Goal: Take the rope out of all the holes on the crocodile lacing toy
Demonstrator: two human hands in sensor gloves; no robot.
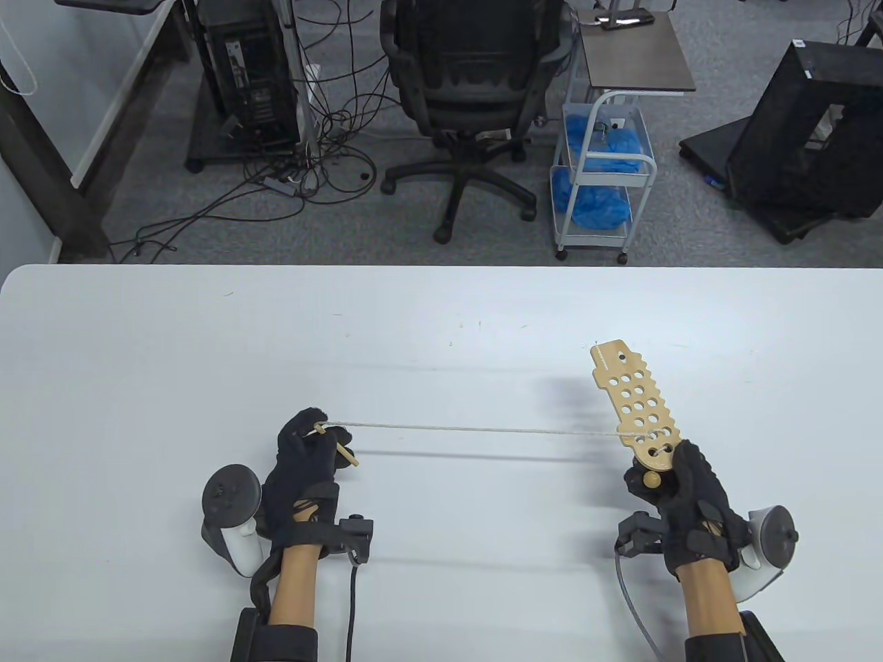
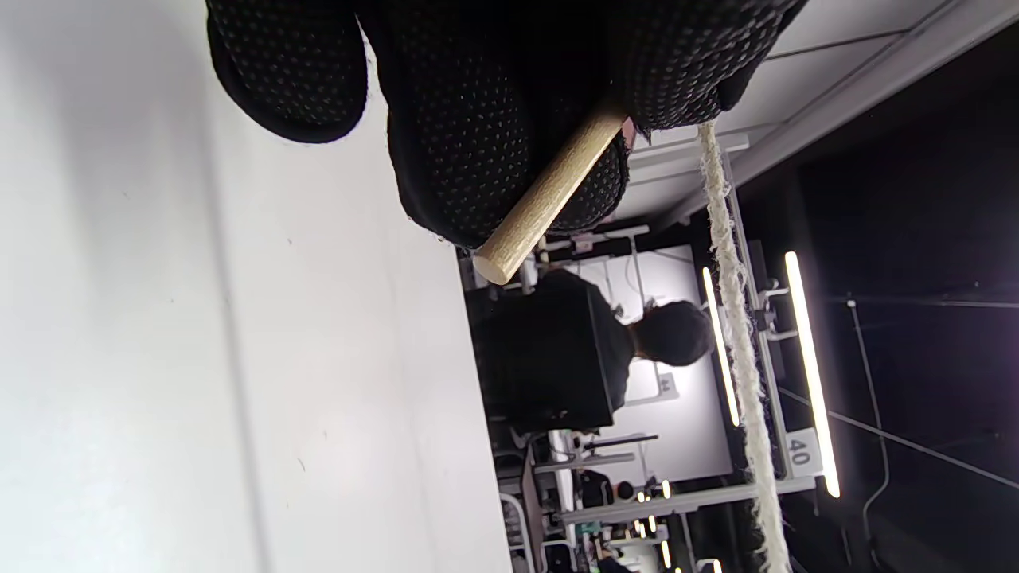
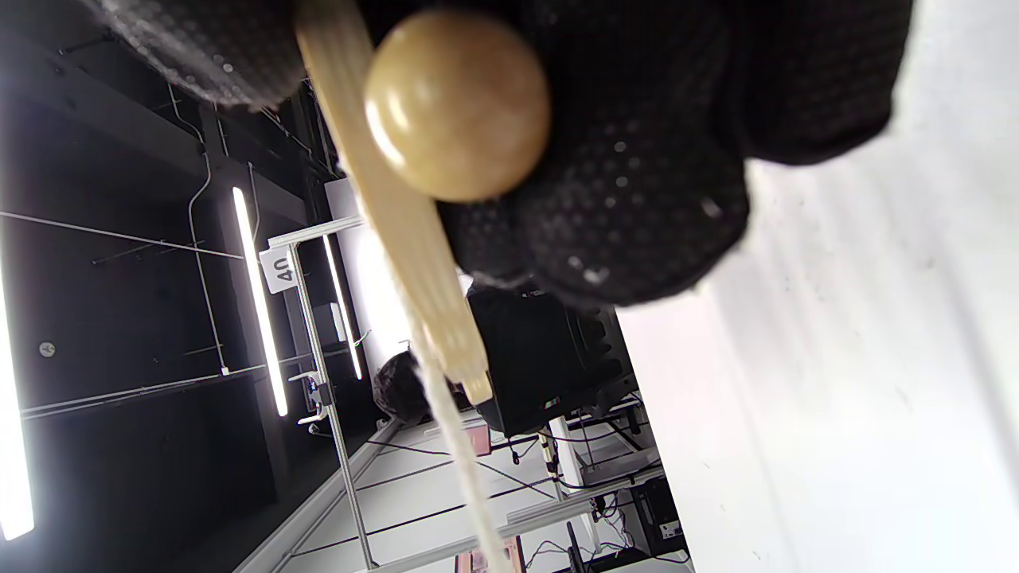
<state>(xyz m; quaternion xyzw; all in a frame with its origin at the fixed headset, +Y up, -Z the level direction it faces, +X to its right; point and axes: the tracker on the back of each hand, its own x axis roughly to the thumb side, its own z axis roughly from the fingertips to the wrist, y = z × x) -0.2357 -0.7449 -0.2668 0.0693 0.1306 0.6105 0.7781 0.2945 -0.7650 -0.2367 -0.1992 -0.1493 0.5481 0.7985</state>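
The wooden crocodile lacing board [image 1: 635, 405], full of round holes, stands tilted up above the white table [image 1: 428, 324]. My right hand [image 1: 679, 483] grips its near end, beside a round wooden ball [image 1: 650, 480] [image 3: 457, 103]. A pale rope [image 1: 476, 429] runs taut from a hole near that end, leftward to my left hand [image 1: 307, 448]. My left hand pinches the wooden needle stick [image 1: 339, 449] [image 2: 549, 193] at the rope's end. In the left wrist view the rope [image 2: 740, 342] hangs straight from my fingertips. The right wrist view shows the board [image 3: 406, 239] edge-on with the rope [image 3: 466, 469] leaving it.
Beyond the table's far edge stand an office chair [image 1: 469, 89], a white cart [image 1: 600, 172] with blue bags, a computer tower [image 1: 248, 76] with cables, and a black frame [image 1: 814, 131]. A person [image 2: 581, 350] appears in the left wrist view's background.
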